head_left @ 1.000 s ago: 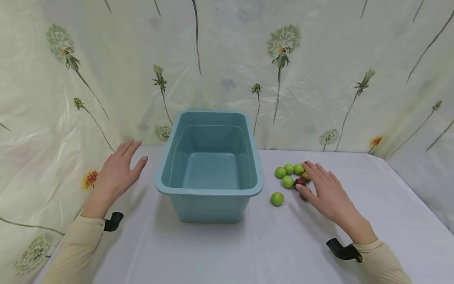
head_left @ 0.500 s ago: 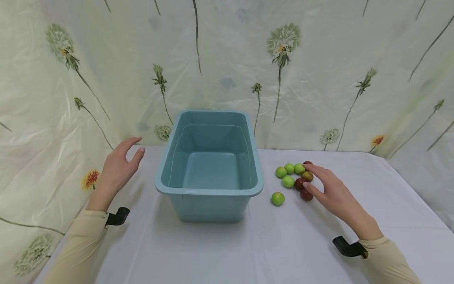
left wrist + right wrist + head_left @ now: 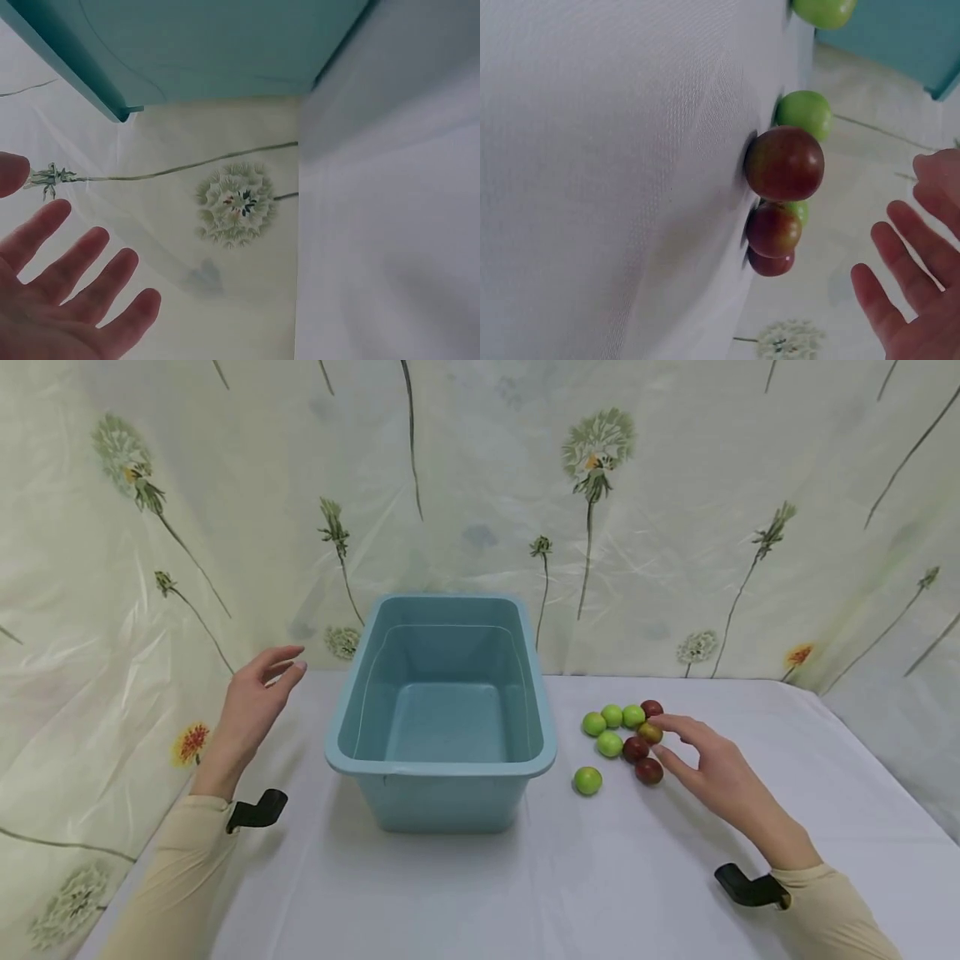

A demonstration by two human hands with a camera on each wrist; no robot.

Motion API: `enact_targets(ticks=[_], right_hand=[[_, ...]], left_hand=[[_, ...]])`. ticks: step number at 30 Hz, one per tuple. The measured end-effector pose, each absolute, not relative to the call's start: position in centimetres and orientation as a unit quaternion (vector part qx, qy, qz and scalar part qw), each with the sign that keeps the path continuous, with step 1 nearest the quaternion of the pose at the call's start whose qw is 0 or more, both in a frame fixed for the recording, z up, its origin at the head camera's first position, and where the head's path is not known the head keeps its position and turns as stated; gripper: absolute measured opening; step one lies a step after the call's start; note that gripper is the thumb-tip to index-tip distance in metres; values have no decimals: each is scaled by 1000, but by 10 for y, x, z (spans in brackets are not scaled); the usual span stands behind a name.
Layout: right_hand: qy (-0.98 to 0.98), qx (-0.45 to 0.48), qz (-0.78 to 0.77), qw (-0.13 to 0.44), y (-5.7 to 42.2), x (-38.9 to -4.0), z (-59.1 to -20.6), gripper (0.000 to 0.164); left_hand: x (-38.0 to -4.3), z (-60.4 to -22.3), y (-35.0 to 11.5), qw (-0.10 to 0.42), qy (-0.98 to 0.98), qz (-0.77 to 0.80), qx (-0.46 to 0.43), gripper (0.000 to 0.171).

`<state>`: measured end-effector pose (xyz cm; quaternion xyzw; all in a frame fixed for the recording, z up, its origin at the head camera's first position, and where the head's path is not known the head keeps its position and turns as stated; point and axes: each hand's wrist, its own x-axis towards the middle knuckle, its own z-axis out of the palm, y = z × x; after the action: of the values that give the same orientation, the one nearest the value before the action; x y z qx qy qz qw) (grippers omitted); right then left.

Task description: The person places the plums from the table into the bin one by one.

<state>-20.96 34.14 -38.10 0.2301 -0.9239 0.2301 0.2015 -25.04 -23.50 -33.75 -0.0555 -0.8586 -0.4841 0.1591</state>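
White worktop (image 3: 442, 902), dandelion-print backdrop (image 3: 480, 452) — green fruits (image 3: 588, 781) and red fruits (image 3: 648, 771) right of a blue tub (image 3: 442, 767).
The right hand (image 3: 716, 772) hovers near the red fruits, fingers parted, empty — the left hand (image 3: 253, 706), loosely relaxed and empty, hangs left of the tub.

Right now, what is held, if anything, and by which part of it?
Nothing is held. The right hand hovers near the dark red fruits, with a gap showing in its wrist view; the left hand hangs beside the blue tub, gripping nothing.
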Motion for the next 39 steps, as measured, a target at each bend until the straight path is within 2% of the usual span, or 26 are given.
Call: enact_targets(ticks=[10,26,39], right_hand=[[-936,170,265,161,349,-208,-387,42],[-937,143,319,24,362,-213,-397,47],[-931,152,332,1,364,-212,-406,47]], left_hand=[[-259,-335,-223,127,-796,-586,-86,48],[-270,-333,-208,89,-759,-635,-116,47],[-278,-337,-203,49,-754,-640,-140,53]])
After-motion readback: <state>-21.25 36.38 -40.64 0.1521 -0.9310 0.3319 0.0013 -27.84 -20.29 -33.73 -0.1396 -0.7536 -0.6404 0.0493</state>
